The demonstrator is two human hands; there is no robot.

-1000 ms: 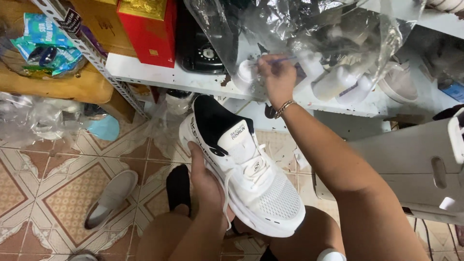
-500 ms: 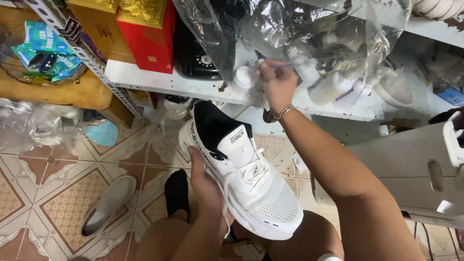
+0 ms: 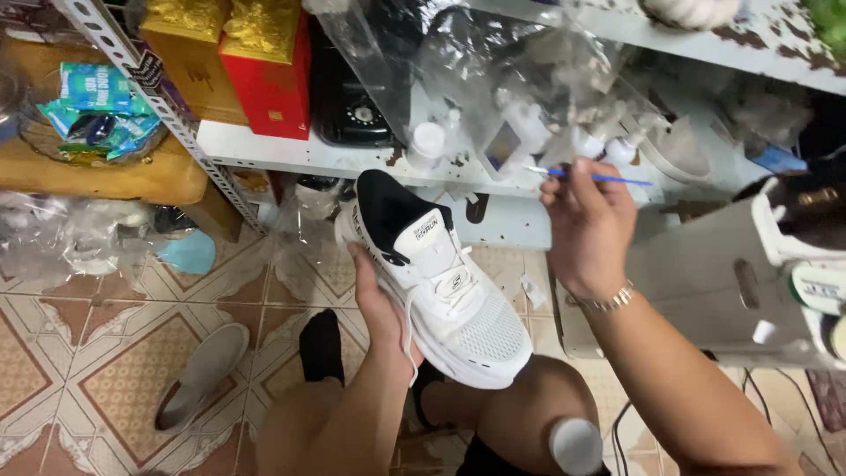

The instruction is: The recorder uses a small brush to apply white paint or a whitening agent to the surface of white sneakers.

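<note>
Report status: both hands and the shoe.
Left hand grips white sneaker by its side, sole resting on knee. Right hand holds thin blue brush, raised near shelf. Nothing between brush and shoe.

White mesh sneaker (image 3: 445,295), black collar, laces loose (one trailing), toe tilted down over knee. Thin blue-handled brush (image 3: 590,176) held level above it, well apart.

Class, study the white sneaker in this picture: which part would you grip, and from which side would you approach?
Probably grip the white sneaker at mid-length, from its left side, fingers under the sole. It lies tilted, toe toward the knee, and the left hand already cradles it there, leaving the laces and upper free.
</note>
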